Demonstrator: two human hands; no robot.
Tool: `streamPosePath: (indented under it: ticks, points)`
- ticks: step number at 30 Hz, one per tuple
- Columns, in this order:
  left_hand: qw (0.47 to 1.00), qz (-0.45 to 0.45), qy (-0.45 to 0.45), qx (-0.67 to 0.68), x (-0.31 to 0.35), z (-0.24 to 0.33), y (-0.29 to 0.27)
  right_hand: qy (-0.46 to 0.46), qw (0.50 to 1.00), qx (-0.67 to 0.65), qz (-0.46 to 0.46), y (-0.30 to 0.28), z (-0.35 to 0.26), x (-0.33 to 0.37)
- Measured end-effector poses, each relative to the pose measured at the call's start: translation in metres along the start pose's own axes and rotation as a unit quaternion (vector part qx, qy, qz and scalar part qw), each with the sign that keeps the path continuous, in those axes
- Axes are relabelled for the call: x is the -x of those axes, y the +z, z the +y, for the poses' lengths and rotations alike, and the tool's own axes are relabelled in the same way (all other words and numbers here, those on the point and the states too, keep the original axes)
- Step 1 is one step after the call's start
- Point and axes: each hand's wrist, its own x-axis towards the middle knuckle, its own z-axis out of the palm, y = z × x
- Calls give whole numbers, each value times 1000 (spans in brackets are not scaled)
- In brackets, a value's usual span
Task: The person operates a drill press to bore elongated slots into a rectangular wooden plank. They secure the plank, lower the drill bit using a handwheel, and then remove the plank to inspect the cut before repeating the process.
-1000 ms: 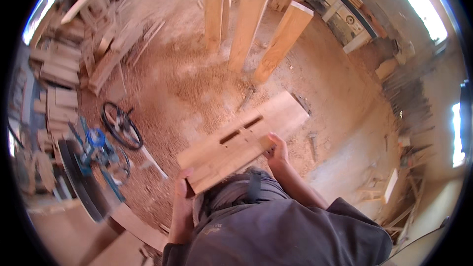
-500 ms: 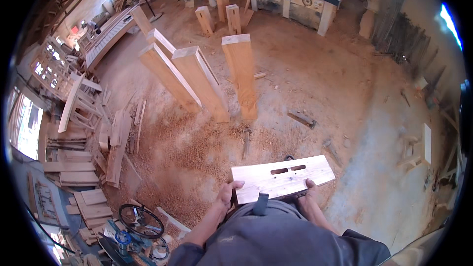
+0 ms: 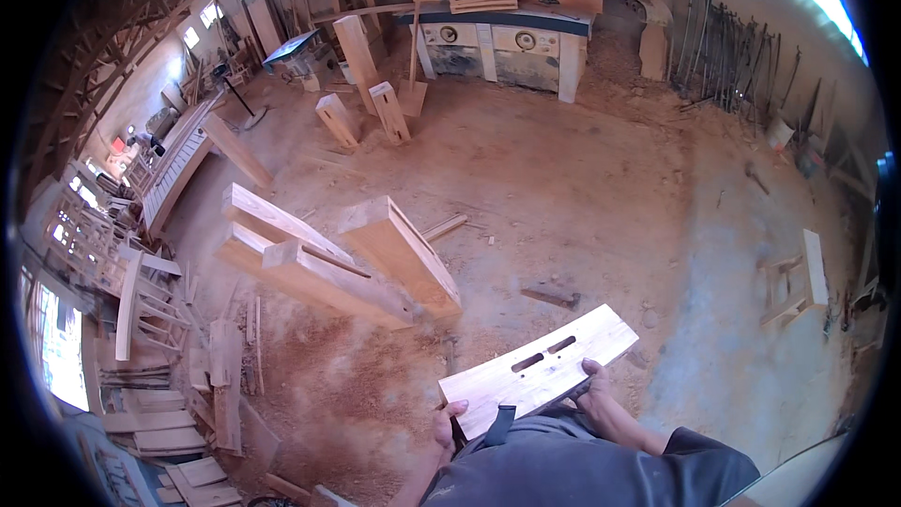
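Spanning left hand [image 3: 447, 427] and right hand [image 3: 594, 385], a pale, twin-slotted wooden board [image 3: 549, 374], each grip clamped on it

Dark bluish shirt [image 3: 582, 474] (short right sleeve [image 3: 710, 463]), dark strap [image 3: 500, 425].

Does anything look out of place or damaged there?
A dark, long-handled tool lies loose on the brown, chip-strewn floor beyond the pale, two-slotted wooden board, seemingly left underfoot. The board looks undamaged.

Thick timbers [image 3: 392, 258] on dusty floor [image 3: 582, 188]
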Motion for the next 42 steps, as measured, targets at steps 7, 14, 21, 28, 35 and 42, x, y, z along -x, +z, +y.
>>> streamPosePath:
  ticks: [7,14,21,28,35,42]
  points:
    - [999,-8,31,32,-6,50,47,49,999,-8,18,41,-9,-20]
    - [994,91,55,-26,-20,22,37,65,977,204,-22,24,-35,-38]
    - [946,273,148,94,23,-70,85,147,899,399,-100,66,-84,-102]
    - [834,487,150,212,2,-203,144,254,747,583,-197,139,-83,-144]
    - [728,526,346,272,100,-218,218,251,623,672,-311,161,-22,-115]
    - [646,543,320,431,139,-235,176,283,535,730,-317,182,72,-78]
